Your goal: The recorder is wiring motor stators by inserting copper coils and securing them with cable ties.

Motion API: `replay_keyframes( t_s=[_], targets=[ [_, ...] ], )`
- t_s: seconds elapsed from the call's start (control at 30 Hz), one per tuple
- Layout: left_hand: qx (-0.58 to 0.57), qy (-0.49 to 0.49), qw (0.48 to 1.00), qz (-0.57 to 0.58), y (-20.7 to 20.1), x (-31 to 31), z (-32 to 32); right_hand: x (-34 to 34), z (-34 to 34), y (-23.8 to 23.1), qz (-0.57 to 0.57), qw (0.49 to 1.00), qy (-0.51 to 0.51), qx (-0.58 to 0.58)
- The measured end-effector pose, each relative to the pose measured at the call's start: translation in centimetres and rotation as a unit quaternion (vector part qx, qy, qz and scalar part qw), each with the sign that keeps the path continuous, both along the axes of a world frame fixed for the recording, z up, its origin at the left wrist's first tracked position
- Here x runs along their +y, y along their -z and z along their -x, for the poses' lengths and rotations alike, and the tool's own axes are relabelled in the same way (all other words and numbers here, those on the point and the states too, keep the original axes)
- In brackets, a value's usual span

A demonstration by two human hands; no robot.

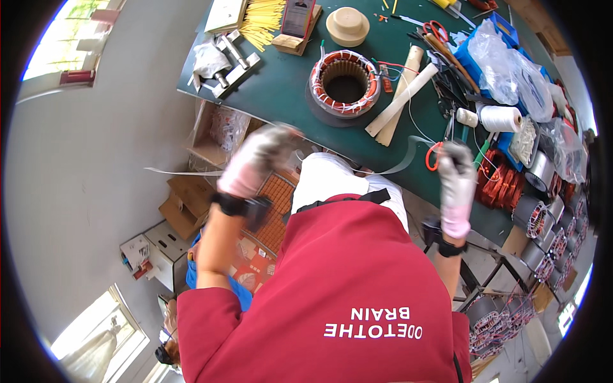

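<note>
A long translucent strip (pixel 405 159) stretches in a loose curve between my two hands, in front of the table's near edge. My left hand (pixel 258 159), in a white and pink glove, is blurred by motion but appears closed on the strip, whose tail hangs out to the left. My right hand (pixel 457 185), gloved the same way, has its fingers pinched together at the strip's other end. Beside those fingers is an orange scissor handle (pixel 433 157). Beyond my lap stands a ring-shaped motor stator (pixel 345 86), its orange coils laced with white cord.
Two pale wooden slats (pixel 403 99) lie right of the stator, a cream round block (pixel 348 27) behind it. A metal fixture (pixel 223 64) and yellow sticks (pixel 263 22) sit at left. White thread spools (pixel 500 119), copper wire coils (pixel 499 182) and blue bins crowd the right.
</note>
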State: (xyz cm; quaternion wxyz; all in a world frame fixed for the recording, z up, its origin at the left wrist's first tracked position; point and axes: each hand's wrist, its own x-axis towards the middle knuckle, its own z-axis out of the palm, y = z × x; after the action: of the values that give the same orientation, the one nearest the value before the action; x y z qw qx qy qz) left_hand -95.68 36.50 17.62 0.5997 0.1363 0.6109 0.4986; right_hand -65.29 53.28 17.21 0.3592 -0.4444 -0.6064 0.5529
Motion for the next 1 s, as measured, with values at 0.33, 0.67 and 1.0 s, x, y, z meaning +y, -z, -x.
replay_keyframes(
  t_s=[0.33, 0.67, 1.0],
  targets=[
    [-0.315, -0.005, 0.942, -0.115, -2.0, 7.8, -9.1, -3.5, 7.5, -0.3, 0.064, 0.982, -0.068, 0.165],
    [-0.096, -0.088, 0.986, -0.100, -3.0, 7.8, -9.8, -3.0, 6.3, -1.5, 0.163, 0.976, -0.048, 0.134],
    [0.271, 0.050, 0.953, -0.129, -3.6, 7.2, -9.7, -2.9, 6.6, -0.9, -0.098, 0.987, -0.124, 0.037]
  ],
)
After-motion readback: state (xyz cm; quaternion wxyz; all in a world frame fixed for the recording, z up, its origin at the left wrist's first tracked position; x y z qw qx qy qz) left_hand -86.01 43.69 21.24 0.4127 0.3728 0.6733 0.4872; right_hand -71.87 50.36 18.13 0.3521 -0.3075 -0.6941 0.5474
